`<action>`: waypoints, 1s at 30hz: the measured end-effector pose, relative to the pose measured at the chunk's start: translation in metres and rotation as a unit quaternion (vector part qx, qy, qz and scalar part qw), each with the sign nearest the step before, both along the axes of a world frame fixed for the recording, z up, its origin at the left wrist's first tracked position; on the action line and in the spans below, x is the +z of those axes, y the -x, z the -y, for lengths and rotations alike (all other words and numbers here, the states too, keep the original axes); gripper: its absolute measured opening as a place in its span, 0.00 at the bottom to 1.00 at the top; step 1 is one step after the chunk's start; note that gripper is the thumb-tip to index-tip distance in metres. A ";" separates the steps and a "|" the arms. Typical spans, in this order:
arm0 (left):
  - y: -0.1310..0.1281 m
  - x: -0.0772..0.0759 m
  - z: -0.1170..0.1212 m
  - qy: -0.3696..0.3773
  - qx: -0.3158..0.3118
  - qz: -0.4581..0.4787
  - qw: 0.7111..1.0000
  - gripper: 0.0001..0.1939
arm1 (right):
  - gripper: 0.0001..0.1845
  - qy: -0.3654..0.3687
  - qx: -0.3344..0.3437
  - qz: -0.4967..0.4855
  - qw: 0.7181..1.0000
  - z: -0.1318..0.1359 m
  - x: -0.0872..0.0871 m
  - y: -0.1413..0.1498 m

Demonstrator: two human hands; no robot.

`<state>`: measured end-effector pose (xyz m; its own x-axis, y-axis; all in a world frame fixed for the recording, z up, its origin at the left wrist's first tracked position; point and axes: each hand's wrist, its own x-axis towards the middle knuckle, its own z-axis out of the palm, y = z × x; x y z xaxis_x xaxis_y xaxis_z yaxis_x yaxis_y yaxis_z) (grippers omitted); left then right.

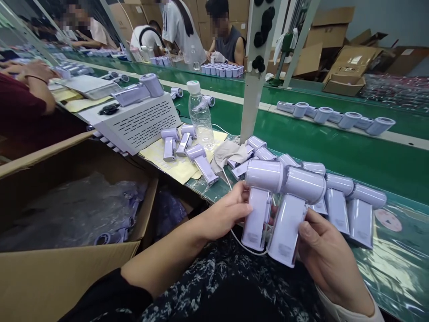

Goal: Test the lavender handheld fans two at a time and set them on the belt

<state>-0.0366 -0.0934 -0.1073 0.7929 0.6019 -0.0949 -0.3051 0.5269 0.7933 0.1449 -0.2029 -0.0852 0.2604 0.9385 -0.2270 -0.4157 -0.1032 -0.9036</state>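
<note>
Lavender housing (255, 219), one of two, is standing handle-down in your left hand (226, 214); your thumb is pressing its front face and your fingers are wrapping behind. Second lavender housing (288, 223) is standing beside it, your right hand (330, 255) gripping the right edge of its handle, thumb in front. Both hands are clamping, one housing each. Barrels on top are lining up end to end; can't tell if they're touching. You're holding both above your lap, at the near edge of the bench (390, 257).

Just behind, more housings (362, 219) are lying in a row on the bench. Left of those, a pale cloth (233, 153) is lying crumpled, and three housings (203, 164) are resting on yellow paper (179, 172). A clear bottle (200, 116) with a white cap is standing by the paper; a slotted metal box (147, 123) is sitting further left, carrying another housing (134, 95). Down at your left, a cardboard box (67, 277) is holding plastic film (77, 217). Beyond the bench, four housings (350, 120) are lying along the green conveyor (301, 138); co-workers are working across from you.
</note>
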 end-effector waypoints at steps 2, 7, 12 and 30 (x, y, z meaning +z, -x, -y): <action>0.007 0.009 0.000 -0.037 -0.018 -0.013 0.999 0.27 | 0.17 -0.018 -0.001 0.007 1.000 0.001 0.004 -0.003; 0.015 0.027 0.000 -0.059 -0.052 0.005 0.997 0.28 | 0.17 -0.026 0.014 0.006 1.000 0.008 0.013 -0.005; -0.003 0.025 0.001 0.004 -0.055 0.047 0.997 0.31 | 0.11 -0.060 -0.006 -0.082 0.995 -0.002 0.021 0.009; -0.008 0.017 -0.005 -0.041 -0.002 0.025 0.999 0.24 | 0.15 -0.096 -0.085 -0.091 0.988 -0.002 0.020 0.006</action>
<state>-0.0289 -0.0885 -0.0907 0.7974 0.6035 -0.0046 -0.3444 0.4613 0.8177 0.1391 -0.2014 -0.0648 0.3899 0.9145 -0.1077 -0.5698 0.1477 -0.8084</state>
